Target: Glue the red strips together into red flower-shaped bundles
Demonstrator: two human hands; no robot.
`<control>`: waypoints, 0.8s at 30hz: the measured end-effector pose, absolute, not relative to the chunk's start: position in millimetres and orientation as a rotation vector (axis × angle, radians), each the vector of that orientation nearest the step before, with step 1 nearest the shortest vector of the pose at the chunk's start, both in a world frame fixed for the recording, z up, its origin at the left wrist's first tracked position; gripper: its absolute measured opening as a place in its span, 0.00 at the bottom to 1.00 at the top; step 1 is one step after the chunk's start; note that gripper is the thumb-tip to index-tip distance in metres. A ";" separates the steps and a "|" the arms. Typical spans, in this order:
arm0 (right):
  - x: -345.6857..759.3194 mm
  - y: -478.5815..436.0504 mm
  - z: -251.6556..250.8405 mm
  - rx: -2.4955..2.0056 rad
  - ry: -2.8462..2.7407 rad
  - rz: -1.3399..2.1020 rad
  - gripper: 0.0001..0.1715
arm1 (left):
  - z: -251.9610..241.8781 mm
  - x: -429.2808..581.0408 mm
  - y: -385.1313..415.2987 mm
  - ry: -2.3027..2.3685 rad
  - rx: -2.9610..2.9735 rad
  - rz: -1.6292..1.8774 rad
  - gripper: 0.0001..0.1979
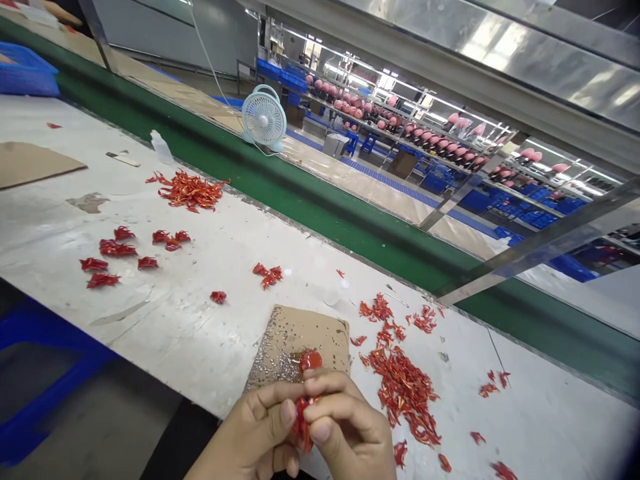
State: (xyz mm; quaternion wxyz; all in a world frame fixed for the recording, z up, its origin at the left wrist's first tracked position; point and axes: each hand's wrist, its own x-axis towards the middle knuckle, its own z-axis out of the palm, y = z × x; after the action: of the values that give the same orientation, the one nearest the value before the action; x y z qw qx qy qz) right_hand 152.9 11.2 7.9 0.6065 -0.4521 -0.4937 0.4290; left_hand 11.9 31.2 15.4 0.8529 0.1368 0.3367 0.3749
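Observation:
Both my left hand (253, 433) and my right hand (347, 427) pinch a small glossy red item (303, 417) made of red petal-like pieces, with a rounded red bead (311, 361) at its top. My fingers hide most of it. Just beyond my hands lies a brown cardboard square (305, 340) speckled with silvery glitter. To the right of my right hand sits a heap of thin red pieces (403, 390). A second heap (190, 190) and several small red clusters (117, 249) lie farther left on the white work table (165, 320).
A green belt (280, 190) runs along the table's far side, with a white fan (263, 118) beyond it. A plastic bottle (162, 147) and a cardboard sheet (35, 163) stand at the left. Metal rails (540, 240) cross the right side. Blue stool legs (45, 360) show below the near edge.

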 end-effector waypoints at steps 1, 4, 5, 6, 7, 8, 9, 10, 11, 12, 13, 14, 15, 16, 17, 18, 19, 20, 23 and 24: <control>152.7 10.2 6.2 -1.040 -1.136 0.992 0.08 | 15.8 13.4 30.1 0.698 0.290 0.782 0.19; 153.0 6.9 2.8 -1.053 -1.124 0.972 0.08 | 14.4 16.7 27.4 0.686 0.309 0.780 0.18; 153.2 5.8 2.4 -1.061 -1.120 0.968 0.08 | 13.6 17.5 26.8 0.690 0.316 0.775 0.19; 153.4 4.8 2.1 -1.071 -1.115 0.968 0.08 | 13.0 18.2 26.4 0.695 0.321 0.770 0.20; 153.6 3.9 2.0 -1.077 -1.109 0.971 0.08 | 12.5 18.7 26.2 0.700 0.322 0.767 0.21; 153.7 3.1 1.9 -1.081 -1.103 0.974 0.08 | 12.3 19.0 26.1 0.700 0.321 0.767 0.22; 153.8 2.5 1.7 -1.082 -1.097 0.975 0.08 | 12.3 19.1 26.0 0.698 0.319 0.768 0.23; 153.7 2.1 1.3 -1.079 -1.094 0.974 0.08 | 12.5 19.0 26.0 0.697 0.316 0.770 0.23; 153.3 1.8 0.8 -1.075 -1.091 0.971 0.07 | 12.9 18.8 25.9 0.697 0.313 0.771 0.23; 152.6 1.5 0.0 -1.071 -1.090 0.964 0.07 | 13.3 18.4 25.7 0.698 0.311 0.771 0.22; 151.5 1.3 -1.0 -1.069 -1.090 0.955 0.07 | 13.8 18.0 25.4 0.700 0.310 0.770 0.21; 150.1 0.9 -2.2 -1.065 -1.092 0.944 0.07 | 14.4 17.5 25.0 0.699 0.311 0.767 0.21; 148.5 0.4 -3.5 -1.061 -1.092 0.932 0.08 | 15.0 17.1 24.4 0.700 0.311 0.763 0.20; 146.7 -0.3 -5.0 -1.057 -1.088 0.916 0.08 | 15.6 16.7 23.8 0.699 0.311 0.757 0.19; 145.1 -1.3 -6.6 -1.057 -1.080 0.897 0.09 | 16.1 16.6 23.1 0.699 0.311 0.750 0.18; 143.6 -2.5 -8.1 -1.060 -1.067 0.877 0.10 | 16.4 16.6 22.3 0.700 0.310 0.743 0.18; 142.7 -3.9 -9.4 -1.066 -1.052 0.862 0.11 | 16.5 16.8 21.6 0.703 0.308 0.737 0.17; 142.2 -5.4 -10.5 -1.073 -1.037 0.854 0.12 | 16.2 17.3 20.9 0.707 0.305 0.733 0.17; 144.2 -9.1 -11.6 -1.086 -1.021 0.862 0.14 | 13.2 19.6 19.8 0.706 0.307 0.737 0.19; 145.5 -9.9 -11.4 -1.087 -1.023 0.865 0.15 | 11.9 20.5 19.8 0.698 0.310 0.741 0.19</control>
State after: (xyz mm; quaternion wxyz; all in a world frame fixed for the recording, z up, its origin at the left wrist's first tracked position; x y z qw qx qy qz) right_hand 145.5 -9.9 -11.4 0.6503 -0.4785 -0.4505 0.3810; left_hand 20.5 19.8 11.9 0.8618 0.1480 0.3326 0.3533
